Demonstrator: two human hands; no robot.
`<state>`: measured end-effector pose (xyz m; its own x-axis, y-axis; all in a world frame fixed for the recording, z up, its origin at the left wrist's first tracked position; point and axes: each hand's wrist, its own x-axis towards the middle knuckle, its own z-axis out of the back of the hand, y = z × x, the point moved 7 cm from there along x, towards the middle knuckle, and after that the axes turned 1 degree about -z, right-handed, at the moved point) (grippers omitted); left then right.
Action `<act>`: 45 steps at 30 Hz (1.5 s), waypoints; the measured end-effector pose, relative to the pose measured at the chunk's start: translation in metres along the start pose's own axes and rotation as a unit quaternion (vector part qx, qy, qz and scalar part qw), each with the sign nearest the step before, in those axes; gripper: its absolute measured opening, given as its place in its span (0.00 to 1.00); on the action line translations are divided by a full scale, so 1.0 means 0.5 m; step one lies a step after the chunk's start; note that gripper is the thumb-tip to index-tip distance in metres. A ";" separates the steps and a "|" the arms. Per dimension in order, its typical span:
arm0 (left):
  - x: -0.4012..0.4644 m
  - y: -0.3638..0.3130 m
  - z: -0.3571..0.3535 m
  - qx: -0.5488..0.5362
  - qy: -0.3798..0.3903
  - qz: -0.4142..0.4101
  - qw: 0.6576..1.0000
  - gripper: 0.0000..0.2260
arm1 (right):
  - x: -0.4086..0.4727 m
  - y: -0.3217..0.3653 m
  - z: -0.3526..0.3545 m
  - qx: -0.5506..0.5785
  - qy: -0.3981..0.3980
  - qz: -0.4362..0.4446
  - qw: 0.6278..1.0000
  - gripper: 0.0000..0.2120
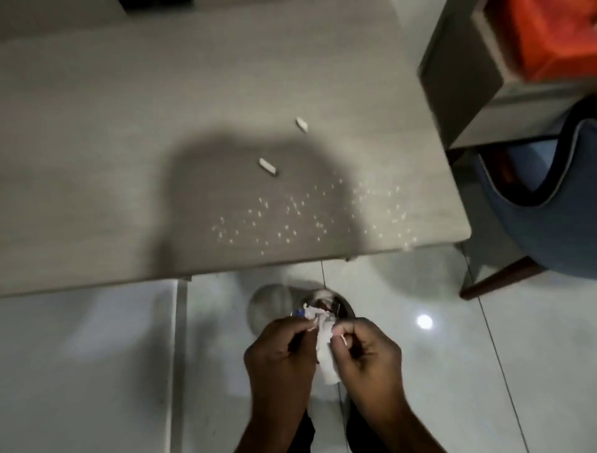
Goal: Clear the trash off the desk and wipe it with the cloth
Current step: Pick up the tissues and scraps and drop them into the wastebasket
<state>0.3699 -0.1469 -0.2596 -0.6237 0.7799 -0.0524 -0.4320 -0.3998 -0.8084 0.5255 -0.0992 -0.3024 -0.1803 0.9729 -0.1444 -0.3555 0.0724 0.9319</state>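
My left hand (280, 350) and my right hand (363, 350) are both closed on a crumpled white paper scrap (324, 342), held low over the floor in front of the desk. Just beyond the hands stands a small round metal bin (274, 304) with some trash in its mouth. On the grey desk (97, 161) lie two small white paper rolls (268, 166) (301, 124). Many tiny white crumbs (290, 220) are scattered near the desk's front right corner. No cloth is in view.
A blue chair (549, 210) with a dark wooden leg stands to the right of the desk. Behind it sits a grey cabinet (478, 90) holding something orange. A dark object lies at the desk's far edge (155, 3). The floor is glossy white tile.
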 end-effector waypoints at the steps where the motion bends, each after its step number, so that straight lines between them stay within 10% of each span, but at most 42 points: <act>1: -0.016 0.073 -0.048 0.018 0.034 0.087 0.995 0.07 | -0.009 -0.075 -0.010 -0.014 0.003 -0.050 0.999 0.10; 5: -0.045 0.325 -0.209 0.083 0.134 0.265 0.951 0.03 | 0.007 -0.281 -0.060 -0.095 0.021 -0.134 0.986 0.09; 17: -0.001 0.589 -0.434 -0.038 0.235 0.381 0.893 0.14 | 0.090 -0.640 -0.195 -0.079 0.148 -0.343 0.924 0.20; 27: 0.047 0.058 -0.107 0.007 0.105 -0.087 0.991 0.06 | -0.001 -0.163 -0.007 -0.042 -0.029 -0.117 0.992 0.06; 31: 0.081 -0.190 0.061 -0.009 0.059 -0.254 0.965 0.11 | 0.019 0.133 0.051 0.011 -0.054 -0.020 0.998 0.02; 36: 0.254 -0.298 0.177 0.165 -0.015 -0.208 0.964 0.11 | 0.188 0.461 0.041 -0.089 -0.067 0.086 0.990 0.06; 45: 0.393 -0.288 0.084 0.366 0.201 -0.341 0.842 0.15 | 0.449 0.521 -0.077 -0.478 0.153 0.083 0.861 0.14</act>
<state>0.2820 0.0437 -0.1290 0.1387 0.9897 -0.0358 -0.9784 0.1313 -0.1599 0.3570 0.1297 -0.1049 -0.4826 0.8389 -0.2518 -0.8675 -0.4182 0.2692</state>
